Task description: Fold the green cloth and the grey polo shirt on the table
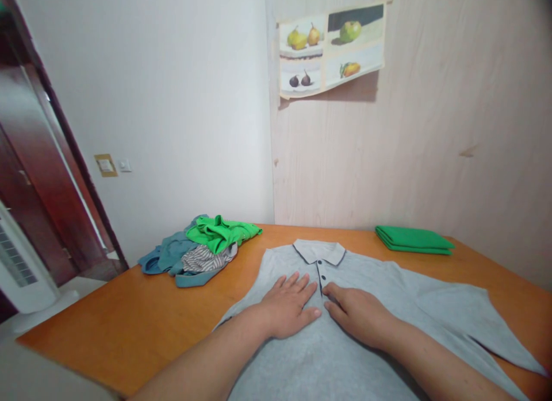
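Note:
A light grey polo shirt (297,363) lies front up on the table, its pale collar (321,250) toward the wall. Dark buttons and a dark line mark its placket. My left hand (288,306) rests flat on the chest, left of the placket, fingers spread. On the other side, my right hand (360,315) touches the shirt with its fingertips at the placket, just below the buttons. A gap shows between its thumb and index finger; its other fingers are mostly hidden. The right sleeve (470,309) stretches across the table, while the left sleeve is largely out of sight.
A heap of crumpled clothes (172,254), with a bright green garment (222,231) on top, sits at the back left. A folded green cloth (414,240) lies at the back right of the orange-brown table (129,326). The wall carries a fruit poster (332,50).

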Motion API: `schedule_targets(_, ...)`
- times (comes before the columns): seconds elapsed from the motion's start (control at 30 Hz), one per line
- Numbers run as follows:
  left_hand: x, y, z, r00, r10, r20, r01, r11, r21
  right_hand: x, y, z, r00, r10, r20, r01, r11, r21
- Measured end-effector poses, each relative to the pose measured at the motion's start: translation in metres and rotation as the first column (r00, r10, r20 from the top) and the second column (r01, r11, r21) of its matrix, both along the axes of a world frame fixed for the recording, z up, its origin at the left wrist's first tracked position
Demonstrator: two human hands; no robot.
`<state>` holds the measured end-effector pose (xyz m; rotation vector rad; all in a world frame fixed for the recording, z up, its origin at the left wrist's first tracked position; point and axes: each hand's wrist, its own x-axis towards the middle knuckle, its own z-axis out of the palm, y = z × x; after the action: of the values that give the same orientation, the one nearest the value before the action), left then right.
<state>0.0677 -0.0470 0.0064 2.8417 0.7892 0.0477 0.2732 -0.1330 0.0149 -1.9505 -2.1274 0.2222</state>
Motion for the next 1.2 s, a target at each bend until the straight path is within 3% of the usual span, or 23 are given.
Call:
schedule_targets(0.2,0.001,-0.004,0.006,1.0,-0.003,-0.019,0.003,1.0,-0.023,0.005,-0.001,0.0,0.994,0.011,-0.113,-0.007,0.999,0.034)
schedule_targets(0.33,0.001,-0.004,0.007,1.0,0.002,-0.023,-0.002,1.0,-0.017,0.017,0.01,-0.006,0.916,0.001,-0.402,0.038,0.995,0.089)
schedule_targets(0.4,0.001,-0.003,0.007,1.0,0.002,-0.026,-0.002,1.0,-0.013,0.026,0.018,-0.011,0.747,-0.133,-0.651,0.192,0.981,0.02)
schedule_targets(0.5,0.002,-0.002,0.006,0.999,0.0,-0.033,-0.001,1.0,-0.016,0.042,0.027,-0.018,0.308,-0.314,-0.898,0.42,0.892,-0.168)
schedule_targets(0.53,0.002,-0.002,0.006,0.999,-0.001,-0.034,0.0,1.0,-0.018,0.049,0.03,-0.019,0.209,-0.32,-0.924,0.466,0.863,-0.194)
schedule_targets(0.6,0.002,-0.001,0.005,1.0,-0.002,-0.027,0.002,1.0,-0.022,0.061,0.032,-0.02,0.129,-0.299,-0.946,0.538,0.822,-0.186)
schedule_targets(0.8,0.002,0.001,0.001,1.0,-0.011,0.018,0.012,1.0,-0.027,0.086,0.035,-0.02,0.118,-0.253,-0.96,0.63,0.766,-0.125)
schedule_targets(1.2,0.003,0.003,0.0,1.0,-0.004,0.028,0.005,1.0,-0.018,0.095,0.038,-0.028,0.255,-0.281,-0.925,0.692,0.722,-0.028)
